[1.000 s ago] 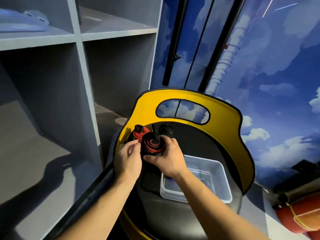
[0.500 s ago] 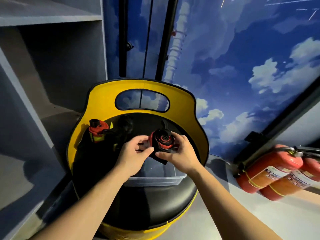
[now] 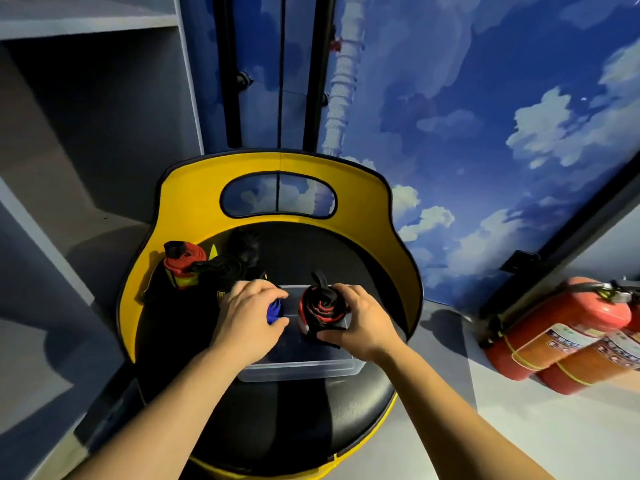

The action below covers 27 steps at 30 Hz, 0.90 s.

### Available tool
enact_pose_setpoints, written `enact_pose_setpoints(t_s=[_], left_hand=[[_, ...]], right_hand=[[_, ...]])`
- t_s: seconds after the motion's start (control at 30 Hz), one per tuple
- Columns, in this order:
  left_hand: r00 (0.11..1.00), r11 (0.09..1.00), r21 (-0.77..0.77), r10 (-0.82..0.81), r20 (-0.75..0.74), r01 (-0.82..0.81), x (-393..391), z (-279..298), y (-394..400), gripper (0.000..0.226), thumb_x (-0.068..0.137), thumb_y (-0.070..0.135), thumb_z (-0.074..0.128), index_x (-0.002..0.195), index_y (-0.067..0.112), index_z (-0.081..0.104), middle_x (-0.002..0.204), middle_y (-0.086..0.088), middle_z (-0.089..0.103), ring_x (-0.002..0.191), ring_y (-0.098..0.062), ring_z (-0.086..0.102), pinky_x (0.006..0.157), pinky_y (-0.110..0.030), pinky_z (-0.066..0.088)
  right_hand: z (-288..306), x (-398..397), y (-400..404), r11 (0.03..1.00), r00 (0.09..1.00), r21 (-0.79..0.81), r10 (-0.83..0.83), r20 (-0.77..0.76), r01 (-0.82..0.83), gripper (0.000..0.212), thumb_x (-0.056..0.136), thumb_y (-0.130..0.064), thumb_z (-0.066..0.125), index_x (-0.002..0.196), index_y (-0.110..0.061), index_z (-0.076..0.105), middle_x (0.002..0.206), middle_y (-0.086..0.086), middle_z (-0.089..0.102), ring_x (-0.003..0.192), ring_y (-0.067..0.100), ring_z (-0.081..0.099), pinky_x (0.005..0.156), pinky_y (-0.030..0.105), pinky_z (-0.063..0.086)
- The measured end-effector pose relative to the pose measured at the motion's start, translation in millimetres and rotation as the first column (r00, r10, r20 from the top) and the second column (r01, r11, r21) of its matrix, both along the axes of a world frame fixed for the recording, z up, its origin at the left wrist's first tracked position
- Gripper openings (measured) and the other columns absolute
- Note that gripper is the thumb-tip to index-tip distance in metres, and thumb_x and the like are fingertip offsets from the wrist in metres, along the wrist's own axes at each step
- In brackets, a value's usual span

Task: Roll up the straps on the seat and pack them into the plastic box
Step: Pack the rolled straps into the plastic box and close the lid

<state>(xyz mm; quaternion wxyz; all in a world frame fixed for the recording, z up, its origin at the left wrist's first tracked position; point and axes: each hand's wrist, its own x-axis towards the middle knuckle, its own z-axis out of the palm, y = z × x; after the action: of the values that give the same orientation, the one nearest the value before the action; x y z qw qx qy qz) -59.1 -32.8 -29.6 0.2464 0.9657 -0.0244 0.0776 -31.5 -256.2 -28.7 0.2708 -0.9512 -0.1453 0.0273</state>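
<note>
Now the rolled red-and-black strap [image 3: 322, 306] is sitting over the plastic box [image 3: 301, 367], gripped by the right hand [image 3: 360, 323]. Beside it, the left hand [image 3: 249, 317] is holding a blue strap [image 3: 273, 311]. Behind the box, more straps [image 3: 194, 265] are lying on the seat [image 3: 277, 420].

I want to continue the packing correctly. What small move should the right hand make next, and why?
Probably lower the rolled strap into the plastic box and let go: the right hand grips it over the open box, beside the blue roll under the left hand.
</note>
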Motion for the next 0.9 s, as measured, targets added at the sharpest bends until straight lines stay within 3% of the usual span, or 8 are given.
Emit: enact_pose_setpoints(t_s=[0.23, 0.53, 0.8, 0.9], left_hand=[[0.99, 1.0, -0.027, -0.014, -0.144, 0.01, 9, -17, 10, 0.093, 0.078, 0.045, 0.08, 0.155, 0.028, 0.032, 0.16, 0.008, 0.03, 0.148, -0.016, 0.023, 0.122, -0.032, 0.019], [0.997, 0.997, -0.079, -0.009, -0.079, 0.003, 16, -29, 14, 0.087, 0.073, 0.047, 0.084, 0.148, 0.027, 0.045, 0.15, 0.012, 0.041, 0.142, -0.012, 0.029, 0.118, -0.026, 0.019], [0.991, 1.0, 0.006, -0.009, -0.137, 0.01, 22, -36, 7, 0.096, 0.075, 0.071, 0.069, 0.155, 0.04, 0.027, 0.165, 0.017, 0.015, 0.153, -0.017, 0.005, 0.124, -0.041, 0.012], [0.99, 0.999, 0.054, 0.002, -0.143, 0.006, 23, -36, 4, 0.097, 0.072, 0.071, 0.071, 0.154, 0.042, 0.028, 0.164, 0.015, 0.018, 0.152, -0.02, 0.007, 0.123, -0.042, 0.016]], right_hand=[[-14, 16, 12, 0.999, 0.998, -0.01, 0.052, -0.034, -0.052, 0.084, 0.065, -0.039, 0.085, 0.14, -0.031, 0.047, 0.134, -0.008, 0.053, 0.123, 0.014, 0.051, 0.097, 0.028, 0.045], [-28, 23, 26, 0.998, 0.998, -0.009, 0.066, -0.014, -0.067, 0.085, 0.071, -0.034, 0.085, 0.145, -0.026, 0.045, 0.133, -0.002, 0.05, 0.121, 0.017, 0.051, 0.103, 0.028, 0.044], [-30, 20, 25, 0.996, 0.997, 0.047, 0.068, 0.032, -0.07, 0.071, 0.071, -0.024, 0.082, 0.134, -0.02, 0.047, 0.122, 0.0, 0.048, 0.115, 0.016, 0.048, 0.092, 0.017, 0.038], [-32, 23, 21, 0.997, 0.997, 0.035, 0.073, 0.029, -0.074, 0.063, 0.071, -0.022, 0.08, 0.126, -0.02, 0.048, 0.121, 0.0, 0.049, 0.113, 0.015, 0.047, 0.093, 0.025, 0.045]])
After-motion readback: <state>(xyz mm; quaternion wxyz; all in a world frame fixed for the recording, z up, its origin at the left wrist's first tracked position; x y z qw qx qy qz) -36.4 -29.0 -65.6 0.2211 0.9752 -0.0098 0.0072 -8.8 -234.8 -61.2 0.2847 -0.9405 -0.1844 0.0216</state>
